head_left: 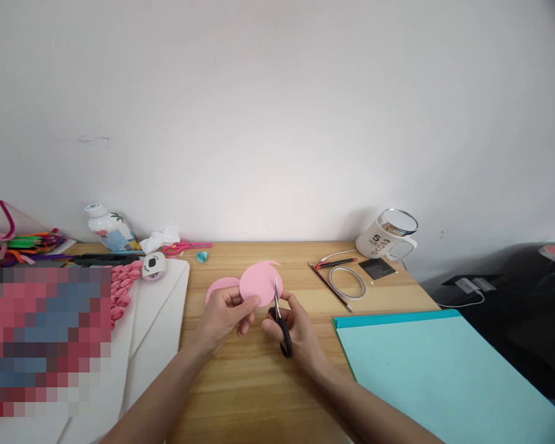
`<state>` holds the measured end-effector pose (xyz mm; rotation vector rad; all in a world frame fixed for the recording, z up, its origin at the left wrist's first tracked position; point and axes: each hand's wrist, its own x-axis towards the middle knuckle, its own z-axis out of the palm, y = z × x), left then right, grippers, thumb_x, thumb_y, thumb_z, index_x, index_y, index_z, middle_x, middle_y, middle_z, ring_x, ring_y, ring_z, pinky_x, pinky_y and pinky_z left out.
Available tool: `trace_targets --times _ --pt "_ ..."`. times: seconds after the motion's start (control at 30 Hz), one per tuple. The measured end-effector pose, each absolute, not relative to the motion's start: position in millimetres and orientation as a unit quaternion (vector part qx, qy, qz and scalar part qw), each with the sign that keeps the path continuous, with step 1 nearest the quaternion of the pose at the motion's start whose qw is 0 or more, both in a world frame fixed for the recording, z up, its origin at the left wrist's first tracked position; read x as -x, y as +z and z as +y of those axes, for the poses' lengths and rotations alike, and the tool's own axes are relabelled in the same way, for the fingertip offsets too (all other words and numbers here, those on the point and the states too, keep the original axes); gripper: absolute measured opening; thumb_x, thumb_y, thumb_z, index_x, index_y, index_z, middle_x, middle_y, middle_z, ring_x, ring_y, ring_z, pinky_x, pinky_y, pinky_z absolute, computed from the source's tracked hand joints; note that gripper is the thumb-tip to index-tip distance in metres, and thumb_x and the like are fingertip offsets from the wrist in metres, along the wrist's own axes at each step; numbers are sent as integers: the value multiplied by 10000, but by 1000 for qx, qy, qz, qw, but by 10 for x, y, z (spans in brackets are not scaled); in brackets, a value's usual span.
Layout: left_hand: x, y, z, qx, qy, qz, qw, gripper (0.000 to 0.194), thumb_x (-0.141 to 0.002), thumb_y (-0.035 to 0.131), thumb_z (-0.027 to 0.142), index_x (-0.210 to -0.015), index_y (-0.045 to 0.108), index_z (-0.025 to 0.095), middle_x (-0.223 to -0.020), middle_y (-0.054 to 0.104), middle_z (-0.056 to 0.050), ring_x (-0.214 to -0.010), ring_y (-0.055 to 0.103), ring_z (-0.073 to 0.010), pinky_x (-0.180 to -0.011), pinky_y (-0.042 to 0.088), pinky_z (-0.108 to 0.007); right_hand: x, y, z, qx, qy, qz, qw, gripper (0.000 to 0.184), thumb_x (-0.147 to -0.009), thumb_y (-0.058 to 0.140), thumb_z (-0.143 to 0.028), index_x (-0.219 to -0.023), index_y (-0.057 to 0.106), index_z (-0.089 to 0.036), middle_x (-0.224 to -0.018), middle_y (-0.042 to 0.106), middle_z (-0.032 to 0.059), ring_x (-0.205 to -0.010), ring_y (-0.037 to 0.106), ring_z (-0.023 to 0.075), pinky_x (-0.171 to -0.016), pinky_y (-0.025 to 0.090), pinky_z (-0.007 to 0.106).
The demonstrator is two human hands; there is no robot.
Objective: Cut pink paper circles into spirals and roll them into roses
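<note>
My left hand (231,311) pinches a round piece of pink paper (259,283) by its lower edge. A thin curled strip of the same paper sticks out at its top right. In my right hand (298,330) is a pair of scissors (284,336) with black handles, fingers through the loops. Its metal blades point up and lie at the right edge of the pink paper. Behind my left hand, a second pink paper piece (219,285) with a curved edge rests on the wooden table (240,394), partly hidden.
At right lie light blue paper sheets (425,370), a pencil (330,287), a coiled white cable (346,282) and a black card (376,268), near a white mug (386,237). On the left are white boards (160,345), a bottle (111,229) and pink scissors (185,246). A wall stands behind.
</note>
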<state>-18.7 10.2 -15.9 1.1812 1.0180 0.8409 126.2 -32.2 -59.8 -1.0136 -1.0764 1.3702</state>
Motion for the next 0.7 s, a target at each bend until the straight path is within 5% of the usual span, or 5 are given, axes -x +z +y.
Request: trace_targets --times 0.7 --pt "181 -134 108 -508 386 417 647 315 -687 686 415 -602 545 147 -521 572 34 -334 466 -65 -334 345 -186 -1244 -641 -339 452 553 -470 518 489 -690 673 -486 -1009 394 -242 -494 439 -109 -437 391 101 -427 280 206"
